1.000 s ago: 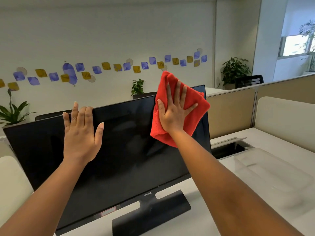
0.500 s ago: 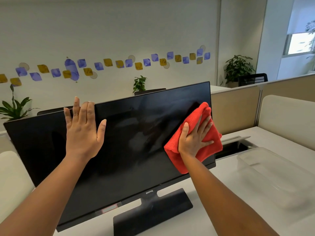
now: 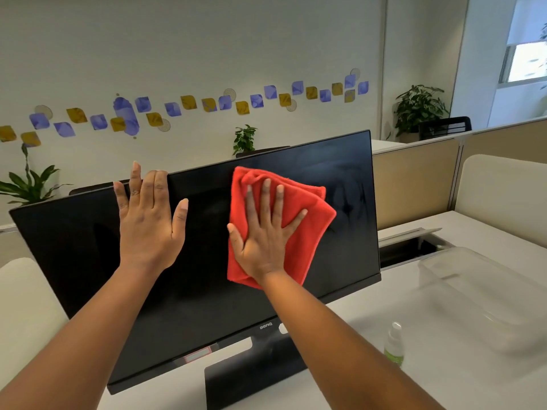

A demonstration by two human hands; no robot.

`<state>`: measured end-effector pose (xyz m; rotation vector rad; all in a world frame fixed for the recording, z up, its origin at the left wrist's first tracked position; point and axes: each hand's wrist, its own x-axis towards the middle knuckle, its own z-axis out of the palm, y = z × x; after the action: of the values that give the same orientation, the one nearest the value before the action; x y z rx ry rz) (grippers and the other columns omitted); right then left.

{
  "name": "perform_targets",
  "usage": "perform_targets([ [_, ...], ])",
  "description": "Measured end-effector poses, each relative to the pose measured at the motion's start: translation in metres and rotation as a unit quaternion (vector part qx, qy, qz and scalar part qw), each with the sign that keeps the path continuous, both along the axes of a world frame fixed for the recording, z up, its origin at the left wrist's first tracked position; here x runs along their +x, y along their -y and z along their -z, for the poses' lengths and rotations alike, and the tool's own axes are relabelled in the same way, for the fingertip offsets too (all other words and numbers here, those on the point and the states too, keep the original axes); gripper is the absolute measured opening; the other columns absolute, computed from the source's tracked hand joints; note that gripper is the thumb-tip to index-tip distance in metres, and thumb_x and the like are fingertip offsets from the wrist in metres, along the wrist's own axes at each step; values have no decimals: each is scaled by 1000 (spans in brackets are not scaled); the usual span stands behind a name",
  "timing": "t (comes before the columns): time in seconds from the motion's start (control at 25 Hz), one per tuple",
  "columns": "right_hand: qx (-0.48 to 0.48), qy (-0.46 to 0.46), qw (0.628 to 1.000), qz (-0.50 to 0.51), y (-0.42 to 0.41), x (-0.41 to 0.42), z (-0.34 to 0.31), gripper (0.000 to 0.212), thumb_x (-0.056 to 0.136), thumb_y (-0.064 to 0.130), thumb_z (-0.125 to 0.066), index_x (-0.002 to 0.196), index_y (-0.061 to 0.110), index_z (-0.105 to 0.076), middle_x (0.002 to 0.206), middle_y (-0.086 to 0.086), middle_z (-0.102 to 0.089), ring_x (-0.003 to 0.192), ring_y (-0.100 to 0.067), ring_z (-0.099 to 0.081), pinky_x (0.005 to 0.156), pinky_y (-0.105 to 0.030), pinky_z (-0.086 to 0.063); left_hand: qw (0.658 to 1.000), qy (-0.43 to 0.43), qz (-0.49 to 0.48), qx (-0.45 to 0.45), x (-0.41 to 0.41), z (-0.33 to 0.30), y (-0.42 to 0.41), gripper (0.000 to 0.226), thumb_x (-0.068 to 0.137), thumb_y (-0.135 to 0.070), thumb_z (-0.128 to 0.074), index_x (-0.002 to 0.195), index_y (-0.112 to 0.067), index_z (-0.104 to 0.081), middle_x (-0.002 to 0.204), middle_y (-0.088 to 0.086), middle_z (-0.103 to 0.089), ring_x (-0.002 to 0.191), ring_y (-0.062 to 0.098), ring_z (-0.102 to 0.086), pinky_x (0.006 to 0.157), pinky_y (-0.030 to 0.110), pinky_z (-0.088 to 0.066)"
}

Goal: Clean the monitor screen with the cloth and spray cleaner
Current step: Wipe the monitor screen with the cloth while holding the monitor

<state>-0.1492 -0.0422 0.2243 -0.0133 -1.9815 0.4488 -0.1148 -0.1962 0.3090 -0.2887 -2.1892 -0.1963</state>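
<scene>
A black monitor (image 3: 74, 250) stands on its stand on the white desk, its dark screen facing me. My right hand (image 3: 265, 241) lies flat with spread fingers on a folded red cloth (image 3: 313, 229) and presses it against the upper middle of the screen. My left hand (image 3: 148, 223) rests flat on the screen's upper left part, fingertips reaching over the top edge. A small spray bottle (image 3: 393, 344) with green liquid stands upright on the desk, right of my right forearm.
A clear plastic bin (image 3: 485, 297) sits on the white desk (image 3: 444, 389) at the right. Behind it is an open cable slot (image 3: 411, 247). Beige partitions (image 3: 414, 179) and a padded panel (image 3: 503, 196) border the desk; potted plants stand beyond.
My right hand has swept the red cloth from the screen's lower right edge up and left to the upper middle. The left hand stayed put. The spray bottle has come into view.
</scene>
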Motion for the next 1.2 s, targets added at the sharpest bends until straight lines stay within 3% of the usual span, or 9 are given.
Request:
perform_targets([
  [0.12, 130, 12, 991, -12, 8, 7, 31, 70, 88, 59, -21, 145, 29, 8, 154, 0, 23, 142, -23, 19, 102, -69, 7, 1000, 2, 1, 0, 2, 0, 2, 70, 87, -46, -17, 141, -2, -20, 150, 17, -22, 143, 25, 1, 113, 37, 12],
  [0.28, 231, 15, 973, -15, -9, 16, 74, 65, 88, 54, -26, 145, 30, -5, 156, 1, 15, 142, -21, 17, 102, -67, 7, 1000, 6, 0, -3, 4, -1, 1, 67, 88, -45, -18, 141, -3, -19, 151, 16, -22, 143, 23, 2, 114, 37, 11],
  [0.52, 4, 55, 997, 49, -72, 17, 74, 60, 92, 56, -9, 143, 34, 15, 154, 1, 3, 143, -21, 8, 106, -66, 4, 1000, 10, 2, -7, 3, -2, 2, 65, 89, -43, -20, 142, -5, -19, 152, 13, -21, 143, 21, 3, 113, 36, 13],
  [0.6, -66, 53, 995, 50, -73, 14, 57, 63, 92, 56, -13, 142, 34, 18, 151, -4, -6, 141, -29, -3, 106, -67, -2, 1000, 7, -5, -11, 2, -2, 1, 65, 89, -43, -20, 142, -5, -19, 152, 14, -20, 143, 22, 4, 113, 37, 13],
  [0.68, -72, 35, 996, 35, -61, 10, 42, 68, 91, 53, -23, 142, 36, 18, 151, -4, -4, 142, -28, 1, 106, -66, 2, 1000, 6, -11, -10, 1, -1, 0, 66, 89, -44, -20, 142, -5, -18, 152, 14, -19, 143, 23, 3, 114, 38, 12],
  [0.8, -29, 14, 999, 10, -32, 9, 33, 70, 88, 52, -31, 145, 36, 7, 151, -3, -5, 142, -19, 17, 106, -63, 10, 1000, 6, -17, -8, 0, 1, -1, 66, 89, -43, -20, 142, -5, -18, 152, 15, -19, 143, 24, 3, 114, 42, 11],
  [0.96, 154, 5, 987, -54, -3, 18, 52, 60, 87, 52, -36, 143, 32, -25, 152, -2, -20, 144, -23, 3, 104, -65, 8, 999, -6, -44, -9, -3, 2, -4, 62, 89, -44, -19, 137, -6, -23, 147, 14, -27, 144, 25, -1, 109, 56, 12],
  [1.08, 313, 0, 947, -70, -16, 20, 71, 57, 87, 54, -33, 141, 37, -28, 151, 2, -27, 143, -22, -3, 103, -66, 6, 998, -9, -55, -1, -3, 1, -5, 58, 89, -45, -18, 132, -7, -27, 141, 12, -33, 143, 24, -4, 104, 64, 12],
  [1.2, 225, -1, 973, -50, -47, 18, 74, 58, 85, 53, -35, 139, 37, -26, 149, 2, -24, 144, -16, 11, 102, -65, 7, 999, -12, -50, -11, -4, 0, -3, 58, 89, -46, -18, 131, -7, -27, 140, 12, -33, 143, 25, -5, 104, 64, 12],
])
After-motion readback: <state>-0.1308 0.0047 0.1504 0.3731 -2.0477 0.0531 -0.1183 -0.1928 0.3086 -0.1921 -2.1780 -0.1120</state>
